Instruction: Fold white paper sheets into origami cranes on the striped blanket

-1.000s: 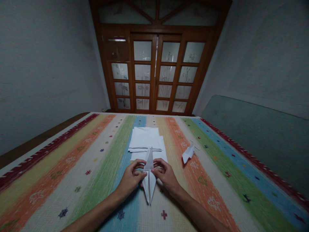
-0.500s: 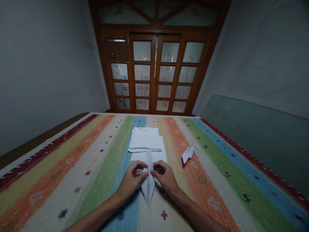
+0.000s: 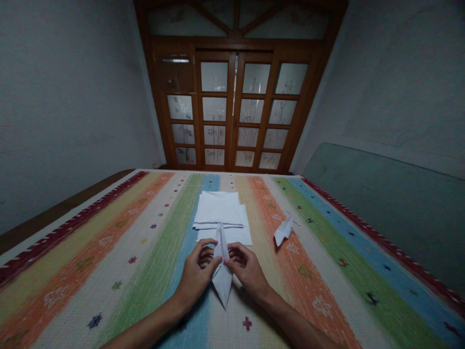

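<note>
Between my two hands is a folded white paper [image 3: 222, 286], a long narrow diamond with a split pointed top and a wider lower point facing me. My left hand [image 3: 200, 266] pinches its left edge near the middle, thumb on the front. On the opposite edge my right hand [image 3: 247, 269] pinches it the same way, its thumb close to the left thumb. The paper's upper tip overlaps a stack of white paper sheets [image 3: 220, 206] lying just beyond. To the right, a finished-looking origami crane [image 3: 284, 230] rests on the cloth.
A striped, multicoloured tablecloth [image 3: 145, 261] covers the table. Beyond the far edge stand wooden doors with glass panes [image 3: 232, 111]. A pale green board-like surface [image 3: 381, 208] rises along the right side, and walls flank both sides.
The folded paper has tilted slightly, its upper tip shifting left, and its lower part now looks flatter and smoother. Both hands keep their pinch with small finger shifts.
</note>
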Available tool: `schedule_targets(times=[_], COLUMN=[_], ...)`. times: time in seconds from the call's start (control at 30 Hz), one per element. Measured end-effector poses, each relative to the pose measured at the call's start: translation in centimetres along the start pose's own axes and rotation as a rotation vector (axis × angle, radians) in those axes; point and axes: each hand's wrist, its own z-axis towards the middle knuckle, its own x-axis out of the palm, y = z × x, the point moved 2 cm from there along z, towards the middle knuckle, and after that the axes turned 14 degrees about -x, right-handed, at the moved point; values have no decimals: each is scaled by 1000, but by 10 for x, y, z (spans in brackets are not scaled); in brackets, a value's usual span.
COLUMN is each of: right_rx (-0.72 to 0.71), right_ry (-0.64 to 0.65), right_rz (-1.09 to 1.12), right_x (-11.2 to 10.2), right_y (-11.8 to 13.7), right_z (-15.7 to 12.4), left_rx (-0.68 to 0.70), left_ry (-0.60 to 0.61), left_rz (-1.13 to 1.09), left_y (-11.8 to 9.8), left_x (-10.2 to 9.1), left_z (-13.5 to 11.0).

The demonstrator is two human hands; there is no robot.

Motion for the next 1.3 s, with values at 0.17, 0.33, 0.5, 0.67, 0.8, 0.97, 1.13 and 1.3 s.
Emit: schedule_targets(times=[0.17,0.33,0.5,0.67,0.8,0.97,1.13,1.3], right_rx=[-44,-80,-49,73,111,139,108,67], right_ry=[-44,-41,-48,-51,-50,-39,-85,-82], right_rz=[14,45,103,99,102,104,81,45], right_x=[-3,-2,-3,-4,-5,-7,-8,-8], right_y=[3,1,1,1,-2,-5,-9,-11], right_z=[2,1,2,6,6,6,7,7], left_rx=[-96,-101,-102,-86,-76,-113,-148,-178], left_ry=[7,48,95,40,-8,92,146,107], left_rz=[-77,-44,-68,-102,-136,-178,-195,-175], left_y=[2,3,0,0,2,4,9,10], left_x=[0,0,2,0,-1,1,1,-2], left_z=[6,11,9,10,12,11,14,16])
